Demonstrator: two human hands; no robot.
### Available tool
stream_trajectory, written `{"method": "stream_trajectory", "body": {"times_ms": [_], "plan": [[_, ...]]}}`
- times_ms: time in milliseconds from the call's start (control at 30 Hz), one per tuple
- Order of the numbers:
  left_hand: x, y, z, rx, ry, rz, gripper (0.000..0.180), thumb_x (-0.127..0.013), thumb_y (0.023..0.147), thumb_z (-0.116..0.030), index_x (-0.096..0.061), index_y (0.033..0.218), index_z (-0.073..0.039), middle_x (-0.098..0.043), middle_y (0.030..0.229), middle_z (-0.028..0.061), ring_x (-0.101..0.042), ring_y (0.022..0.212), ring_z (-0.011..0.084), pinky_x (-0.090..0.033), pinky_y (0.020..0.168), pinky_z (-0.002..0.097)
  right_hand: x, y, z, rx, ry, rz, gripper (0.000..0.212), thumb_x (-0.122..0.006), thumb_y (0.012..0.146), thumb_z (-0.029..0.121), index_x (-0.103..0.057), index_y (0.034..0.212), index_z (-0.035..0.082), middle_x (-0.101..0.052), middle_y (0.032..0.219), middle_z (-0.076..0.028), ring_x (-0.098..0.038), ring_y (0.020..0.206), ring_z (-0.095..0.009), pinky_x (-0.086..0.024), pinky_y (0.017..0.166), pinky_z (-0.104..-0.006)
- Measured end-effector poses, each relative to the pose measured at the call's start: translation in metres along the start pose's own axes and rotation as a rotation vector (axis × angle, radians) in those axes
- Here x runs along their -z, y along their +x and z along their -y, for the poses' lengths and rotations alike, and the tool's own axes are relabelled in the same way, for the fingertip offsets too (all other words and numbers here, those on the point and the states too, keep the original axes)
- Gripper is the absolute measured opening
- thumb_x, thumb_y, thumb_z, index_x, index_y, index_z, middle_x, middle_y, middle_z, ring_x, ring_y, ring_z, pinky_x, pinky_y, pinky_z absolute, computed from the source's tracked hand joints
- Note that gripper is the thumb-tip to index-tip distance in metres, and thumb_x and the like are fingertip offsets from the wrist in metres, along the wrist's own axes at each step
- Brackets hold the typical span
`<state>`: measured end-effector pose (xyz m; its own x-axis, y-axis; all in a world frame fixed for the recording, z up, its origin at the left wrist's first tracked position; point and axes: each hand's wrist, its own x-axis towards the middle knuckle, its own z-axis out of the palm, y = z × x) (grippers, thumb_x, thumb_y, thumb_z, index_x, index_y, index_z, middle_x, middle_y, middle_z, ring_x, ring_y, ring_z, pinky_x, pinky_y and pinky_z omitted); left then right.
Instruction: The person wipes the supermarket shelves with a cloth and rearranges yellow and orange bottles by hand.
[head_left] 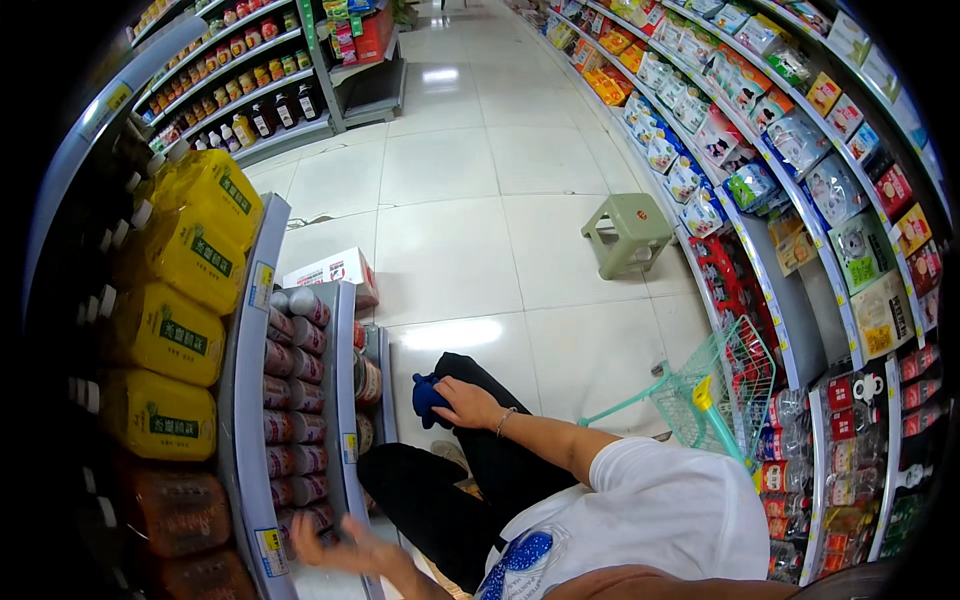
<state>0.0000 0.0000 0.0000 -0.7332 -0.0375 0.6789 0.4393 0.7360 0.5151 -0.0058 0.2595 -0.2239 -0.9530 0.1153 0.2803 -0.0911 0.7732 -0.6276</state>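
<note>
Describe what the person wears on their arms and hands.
Both hands are bare, no gloves. The right hand has a thin, light bracelet at the wrist; the forearm is uncovered up to a short white sleeve of a T-shirt. The left hand shows blurred, with no ring or watch that can be made out, and its forearm is also bare.
</note>
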Motion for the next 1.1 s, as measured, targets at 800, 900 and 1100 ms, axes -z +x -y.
{"method": "stream_trajectory", "body": {"times_ms": [800, 900, 1100], "plan": [[-0.091, -0.164, 0.126, 0.321, 0.398, 0.711, 0.065, -0.053, 0.095, -0.034, -0.029, 0.148, -0.005, -0.035, 0.145, 0.0284, -0.037, 0.132, 0.0433, -0.034, 0.108, 0.0503, 0.0, -0.004, 0.001, -0.002, -0.054, 0.012, 0.04, -0.062, 0.09, 0.03, -0.052, 0.113, 0.0, -0.053, 0.1, -0.019, -0.059, 0.088, -0.037, -0.051, 0.076, -0.0412], [-0.089, -0.157, 0.118, 0.364, 0.396, 0.734, 0.064, -0.053, 0.095, -0.034, -0.03, 0.147, -0.006, -0.035, 0.145, 0.028, -0.036, 0.133, 0.0437, -0.035, 0.107, 0.0503, -0.002, -0.005, -0.002, 0.001, -0.06, -0.002, 0.04, -0.062, 0.09, 0.031, -0.052, 0.113, 0.0, -0.053, 0.1, -0.019, -0.059, 0.087, -0.037, -0.051, 0.076, -0.0414], [-0.088, -0.159, 0.122, 0.361, 0.375, 0.722, 0.064, -0.053, 0.095, -0.035, -0.031, 0.147, -0.006, -0.037, 0.144, 0.0261, -0.036, 0.133, 0.0423, -0.035, 0.108, 0.0503, -0.003, -0.005, -0.002, -0.005, -0.065, 0.02, 0.039, -0.062, 0.09, 0.031, -0.052, 0.113, 0.001, -0.053, 0.099, -0.018, -0.059, 0.087, -0.036, -0.052, 0.076, -0.0405]]}}
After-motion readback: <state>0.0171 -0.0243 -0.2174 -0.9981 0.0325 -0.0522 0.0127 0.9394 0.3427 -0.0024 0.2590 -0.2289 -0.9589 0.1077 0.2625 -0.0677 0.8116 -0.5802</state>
